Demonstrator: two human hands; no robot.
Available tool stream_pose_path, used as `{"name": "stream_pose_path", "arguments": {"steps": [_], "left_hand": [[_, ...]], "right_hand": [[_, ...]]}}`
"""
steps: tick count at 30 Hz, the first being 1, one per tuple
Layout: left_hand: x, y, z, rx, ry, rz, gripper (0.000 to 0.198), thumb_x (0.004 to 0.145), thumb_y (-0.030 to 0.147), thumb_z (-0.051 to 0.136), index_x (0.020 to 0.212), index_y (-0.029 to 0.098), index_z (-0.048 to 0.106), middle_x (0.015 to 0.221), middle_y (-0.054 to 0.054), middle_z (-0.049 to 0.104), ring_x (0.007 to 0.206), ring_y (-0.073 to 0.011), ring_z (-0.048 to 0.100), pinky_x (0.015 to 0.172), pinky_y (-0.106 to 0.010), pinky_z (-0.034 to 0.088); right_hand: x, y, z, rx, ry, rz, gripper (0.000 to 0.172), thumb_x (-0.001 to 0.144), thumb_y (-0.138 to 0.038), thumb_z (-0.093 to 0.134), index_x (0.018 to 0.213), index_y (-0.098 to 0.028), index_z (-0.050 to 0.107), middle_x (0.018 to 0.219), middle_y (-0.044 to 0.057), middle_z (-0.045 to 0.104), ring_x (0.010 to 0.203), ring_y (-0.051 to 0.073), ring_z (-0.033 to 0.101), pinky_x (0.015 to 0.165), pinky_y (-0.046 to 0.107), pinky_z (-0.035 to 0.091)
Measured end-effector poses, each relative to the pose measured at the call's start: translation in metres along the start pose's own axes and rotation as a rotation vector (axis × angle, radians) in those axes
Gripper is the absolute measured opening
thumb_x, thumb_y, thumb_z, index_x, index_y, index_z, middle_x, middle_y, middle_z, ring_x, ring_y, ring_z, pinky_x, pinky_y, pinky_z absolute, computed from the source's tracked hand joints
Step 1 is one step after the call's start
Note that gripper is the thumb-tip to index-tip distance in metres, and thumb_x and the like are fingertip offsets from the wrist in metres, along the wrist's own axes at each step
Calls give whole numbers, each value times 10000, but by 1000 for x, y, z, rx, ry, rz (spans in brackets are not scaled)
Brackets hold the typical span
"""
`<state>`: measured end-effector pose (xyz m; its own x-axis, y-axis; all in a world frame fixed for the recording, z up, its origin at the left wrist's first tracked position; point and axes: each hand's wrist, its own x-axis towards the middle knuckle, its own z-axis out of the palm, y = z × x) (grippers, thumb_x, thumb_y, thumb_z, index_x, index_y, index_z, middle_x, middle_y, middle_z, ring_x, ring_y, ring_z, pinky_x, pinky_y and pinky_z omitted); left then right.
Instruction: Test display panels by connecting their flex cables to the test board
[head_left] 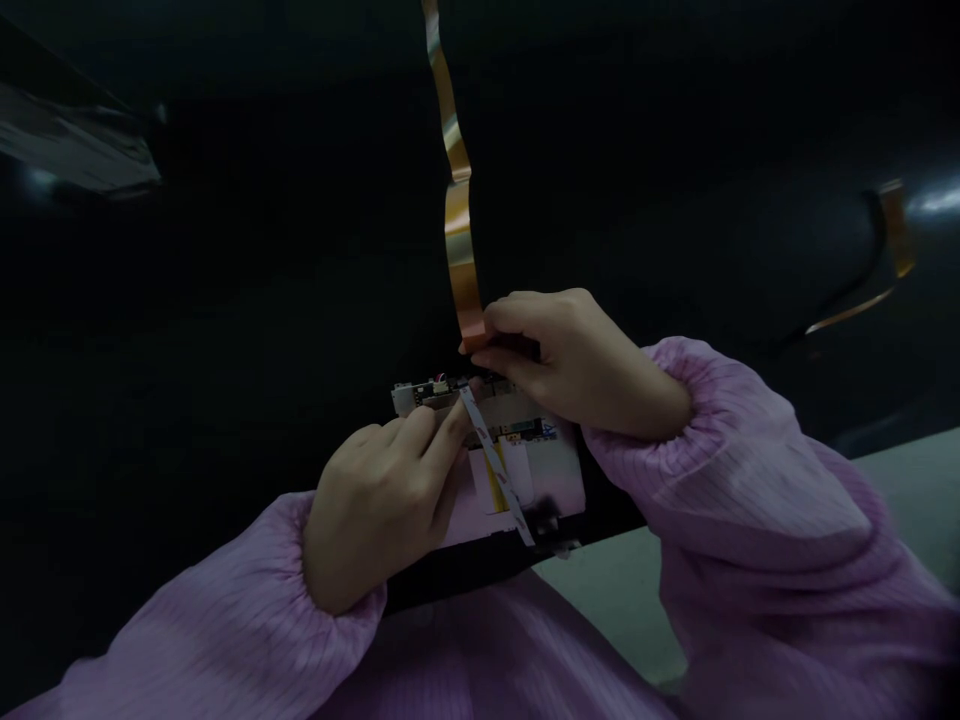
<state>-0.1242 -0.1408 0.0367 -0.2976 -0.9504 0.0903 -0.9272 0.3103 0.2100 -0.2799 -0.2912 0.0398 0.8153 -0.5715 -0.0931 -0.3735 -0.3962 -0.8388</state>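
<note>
An orange-copper flat flex cable (460, 240) runs down from the top of the view, and its lower end is pinched between the thumb and index finger of my right hand (574, 355). Just below that end lies a small opened electronic device (559, 485), with a circuit strip along its far edge. My left hand (382, 495) rests over the device's left part, index finger stretched to the board's far edge; its thumb is mostly hidden. Beside that finger a white ribbon cable (491, 450) with printed marks slants across the device. A yellow strip (496, 480) lies beneath it.
The device lies near the front edge of a dark, glossy surface (225, 300). Another orange flex cable (896, 230) curls at the right. A shiny, silvery flat object (82, 145) is at the upper left. Pale floor (615, 590) shows below the edge.
</note>
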Motion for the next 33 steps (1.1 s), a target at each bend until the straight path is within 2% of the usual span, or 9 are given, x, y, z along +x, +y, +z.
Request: {"name": "stream_pose_path", "arguments": {"steps": [10, 20, 26, 33], "left_hand": [[2, 0, -2, 7, -2, 10, 341, 953, 190, 492, 1247, 60, 608, 690, 2, 538, 518, -127, 434, 466, -296, 334], [3, 2, -1, 31, 5, 1, 357, 963, 220, 486, 1260, 56, 597, 722, -12, 589, 523, -128, 480, 467, -299, 348], [1, 2, 2, 15, 37, 6, 353, 960, 216, 486, 1241, 37, 602, 779, -39, 643, 548, -137, 529, 471, -296, 384], [-1, 0, 6, 11, 57, 16, 369, 955, 208, 497, 1267, 30, 579, 805, -46, 659, 575, -145, 541, 491, -304, 406]], "right_hand": [[-1, 1, 0, -40, 0, -23, 151, 927, -85, 562, 866, -153, 681, 967, 45, 699, 854, 153, 663, 745, 286, 562], [0, -1, 0, -39, -6, -23, 155, 928, -91, 535, 899, -151, 674, 928, 44, 680, 836, 151, 647, 734, 288, 558], [-1, 1, -1, -15, -40, -46, 216, 848, -75, 601, 1029, -170, 669, 1086, 69, 622, 850, 153, 626, 682, 270, 567], [-1, 0, 1, -1, -16, 3, 248, 825, -40, 596, 1030, -150, 681, 1072, 76, 614, 871, 155, 621, 724, 274, 573]]}}
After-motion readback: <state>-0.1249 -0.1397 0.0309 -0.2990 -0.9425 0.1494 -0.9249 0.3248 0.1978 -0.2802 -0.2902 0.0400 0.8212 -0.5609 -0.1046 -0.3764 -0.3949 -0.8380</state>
